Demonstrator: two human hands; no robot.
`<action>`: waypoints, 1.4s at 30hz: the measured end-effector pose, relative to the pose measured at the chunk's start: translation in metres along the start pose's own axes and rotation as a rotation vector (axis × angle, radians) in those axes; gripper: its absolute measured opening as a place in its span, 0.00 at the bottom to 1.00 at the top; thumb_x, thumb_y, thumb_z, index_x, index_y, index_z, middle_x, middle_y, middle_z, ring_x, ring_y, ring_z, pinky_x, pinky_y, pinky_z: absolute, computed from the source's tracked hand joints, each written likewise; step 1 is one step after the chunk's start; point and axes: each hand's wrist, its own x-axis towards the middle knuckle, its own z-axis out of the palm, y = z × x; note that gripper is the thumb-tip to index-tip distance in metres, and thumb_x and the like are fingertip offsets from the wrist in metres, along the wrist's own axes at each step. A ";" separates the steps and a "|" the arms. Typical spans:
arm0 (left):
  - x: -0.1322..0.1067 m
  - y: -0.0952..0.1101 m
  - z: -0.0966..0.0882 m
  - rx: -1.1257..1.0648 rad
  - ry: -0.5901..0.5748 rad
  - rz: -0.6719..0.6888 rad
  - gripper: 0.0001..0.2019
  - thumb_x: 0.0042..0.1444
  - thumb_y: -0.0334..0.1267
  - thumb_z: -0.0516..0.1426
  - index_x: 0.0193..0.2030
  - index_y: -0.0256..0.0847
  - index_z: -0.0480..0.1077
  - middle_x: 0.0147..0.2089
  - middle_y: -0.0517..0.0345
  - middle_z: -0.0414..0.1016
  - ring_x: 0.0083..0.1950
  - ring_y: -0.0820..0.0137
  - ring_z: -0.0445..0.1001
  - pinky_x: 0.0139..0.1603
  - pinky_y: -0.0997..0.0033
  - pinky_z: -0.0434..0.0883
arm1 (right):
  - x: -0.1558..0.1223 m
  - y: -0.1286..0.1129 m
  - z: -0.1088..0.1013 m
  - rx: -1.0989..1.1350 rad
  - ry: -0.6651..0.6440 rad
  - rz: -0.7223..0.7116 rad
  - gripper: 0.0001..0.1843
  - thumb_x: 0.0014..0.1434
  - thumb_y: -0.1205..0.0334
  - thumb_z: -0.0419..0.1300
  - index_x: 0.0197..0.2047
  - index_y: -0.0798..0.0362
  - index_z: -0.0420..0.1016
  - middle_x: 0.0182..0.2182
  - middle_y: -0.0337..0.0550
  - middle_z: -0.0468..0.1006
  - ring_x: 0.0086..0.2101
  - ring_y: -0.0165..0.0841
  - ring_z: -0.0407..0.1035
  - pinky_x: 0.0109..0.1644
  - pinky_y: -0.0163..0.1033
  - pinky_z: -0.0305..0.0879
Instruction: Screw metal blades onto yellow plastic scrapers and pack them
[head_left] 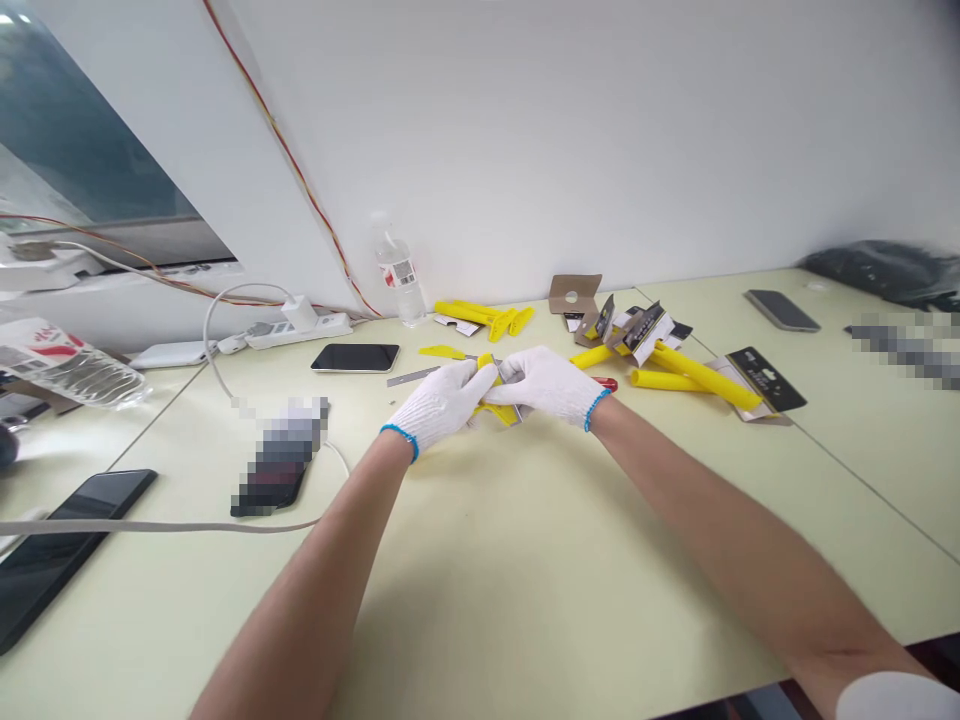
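My left hand (442, 402) and my right hand (546, 386), both in white knit gloves with blue cuffs, meet above the table. Between them is a yellow scraper (501, 413) with a flat metal blade. The fingers of each hand are closed on it, and they hide much of its shape. Just behind my left hand lie a thin metal strip (411, 377) and a pointed yellow piece (441, 352). A red-handled tool (606, 383) pokes out beyond my right wrist; the rest of it is covered.
Yellow tubes (705, 376) with black card packaging (646, 330) lie to the right. More yellow scrapers (501, 322) rest by the wall near a water bottle (403, 275). Phones (355, 358), a power strip (322, 329) and a white cable (172, 526) occupy the left side.
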 end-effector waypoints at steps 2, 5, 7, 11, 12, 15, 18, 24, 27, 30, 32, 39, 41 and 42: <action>0.003 -0.002 0.003 0.000 0.021 -0.015 0.24 0.68 0.62 0.50 0.37 0.42 0.70 0.36 0.54 0.76 0.33 0.68 0.74 0.28 0.73 0.71 | -0.001 -0.001 0.002 0.012 -0.015 0.006 0.20 0.52 0.47 0.74 0.30 0.54 0.74 0.27 0.40 0.80 0.28 0.31 0.75 0.31 0.33 0.71; 0.005 -0.004 0.001 0.011 0.014 -0.027 0.23 0.67 0.61 0.52 0.35 0.42 0.69 0.34 0.56 0.75 0.31 0.69 0.74 0.27 0.72 0.71 | 0.000 -0.001 0.002 0.067 -0.035 0.024 0.20 0.51 0.49 0.75 0.30 0.54 0.73 0.27 0.39 0.79 0.29 0.32 0.76 0.33 0.33 0.73; 0.004 -0.003 0.000 0.015 -0.002 -0.024 0.23 0.67 0.61 0.52 0.34 0.42 0.67 0.34 0.57 0.74 0.31 0.69 0.75 0.28 0.72 0.71 | -0.001 0.000 0.002 0.080 -0.032 0.030 0.20 0.50 0.50 0.76 0.30 0.54 0.74 0.27 0.39 0.79 0.29 0.32 0.76 0.33 0.34 0.74; 0.001 0.003 -0.003 0.027 -0.007 -0.011 0.22 0.67 0.59 0.52 0.33 0.41 0.65 0.33 0.57 0.74 0.30 0.71 0.73 0.29 0.72 0.71 | -0.001 -0.001 0.003 0.052 -0.009 0.036 0.19 0.51 0.50 0.75 0.31 0.54 0.74 0.28 0.40 0.80 0.29 0.31 0.76 0.32 0.33 0.72; 0.000 0.005 -0.003 0.034 -0.003 -0.010 0.22 0.67 0.59 0.52 0.33 0.41 0.65 0.33 0.57 0.74 0.30 0.71 0.73 0.29 0.72 0.70 | -0.002 -0.002 0.003 0.037 -0.002 0.034 0.19 0.51 0.50 0.75 0.31 0.54 0.74 0.28 0.40 0.80 0.28 0.31 0.76 0.31 0.33 0.72; -0.004 0.010 -0.004 0.049 0.016 -0.012 0.22 0.68 0.58 0.52 0.33 0.40 0.66 0.33 0.57 0.74 0.29 0.72 0.73 0.30 0.73 0.69 | -0.003 -0.003 0.000 -0.024 -0.001 0.015 0.19 0.54 0.50 0.74 0.31 0.54 0.73 0.27 0.40 0.80 0.28 0.31 0.75 0.30 0.32 0.70; -0.005 0.012 -0.006 -0.004 0.030 -0.032 0.21 0.68 0.57 0.52 0.35 0.40 0.68 0.35 0.58 0.74 0.30 0.72 0.75 0.31 0.73 0.70 | -0.004 -0.003 -0.009 -0.048 -0.020 0.016 0.16 0.60 0.50 0.70 0.34 0.53 0.75 0.29 0.42 0.82 0.29 0.31 0.77 0.30 0.31 0.71; -0.004 0.006 -0.013 0.028 0.028 -0.002 0.22 0.67 0.58 0.52 0.33 0.41 0.65 0.33 0.57 0.71 0.30 0.71 0.73 0.31 0.71 0.71 | -0.004 -0.001 -0.018 -0.079 0.036 -0.041 0.11 0.66 0.54 0.63 0.37 0.53 0.79 0.30 0.42 0.81 0.31 0.30 0.76 0.31 0.31 0.73; -0.006 0.007 -0.015 0.055 -0.022 0.045 0.21 0.66 0.57 0.52 0.33 0.41 0.66 0.32 0.56 0.72 0.30 0.70 0.72 0.31 0.71 0.70 | -0.005 -0.004 -0.017 -0.101 0.011 -0.039 0.08 0.65 0.58 0.62 0.37 0.53 0.78 0.30 0.41 0.81 0.30 0.30 0.76 0.31 0.31 0.72; -0.008 0.011 -0.017 0.058 -0.053 0.049 0.21 0.66 0.57 0.53 0.33 0.42 0.67 0.32 0.56 0.72 0.31 0.70 0.73 0.30 0.71 0.70 | -0.007 -0.006 -0.017 -0.172 -0.020 -0.048 0.07 0.64 0.60 0.60 0.36 0.53 0.76 0.29 0.40 0.81 0.29 0.29 0.74 0.32 0.32 0.70; -0.009 0.013 -0.017 0.056 -0.068 0.047 0.21 0.66 0.57 0.53 0.33 0.42 0.67 0.32 0.55 0.73 0.31 0.69 0.73 0.30 0.71 0.71 | -0.008 -0.007 -0.017 -0.236 -0.016 -0.077 0.06 0.64 0.61 0.60 0.35 0.52 0.75 0.29 0.39 0.81 0.27 0.28 0.73 0.32 0.32 0.68; -0.009 0.012 -0.018 0.056 -0.043 0.029 0.22 0.66 0.58 0.53 0.32 0.41 0.66 0.33 0.54 0.75 0.31 0.68 0.75 0.31 0.71 0.71 | -0.007 -0.008 -0.016 -0.196 0.046 -0.062 0.08 0.66 0.60 0.58 0.34 0.52 0.73 0.29 0.40 0.81 0.28 0.29 0.74 0.32 0.32 0.68; -0.009 0.012 -0.018 0.058 -0.033 0.031 0.22 0.66 0.58 0.52 0.32 0.41 0.67 0.32 0.54 0.75 0.31 0.68 0.74 0.31 0.71 0.70 | -0.006 -0.007 -0.015 -0.183 0.052 -0.076 0.11 0.68 0.59 0.58 0.33 0.52 0.71 0.29 0.41 0.81 0.29 0.30 0.75 0.32 0.32 0.69; -0.009 0.012 -0.018 0.059 -0.029 0.031 0.22 0.66 0.58 0.52 0.32 0.41 0.68 0.32 0.54 0.75 0.31 0.68 0.74 0.31 0.71 0.70 | -0.006 -0.007 -0.015 -0.177 0.056 -0.082 0.12 0.68 0.58 0.58 0.33 0.52 0.70 0.29 0.41 0.81 0.29 0.31 0.76 0.31 0.32 0.70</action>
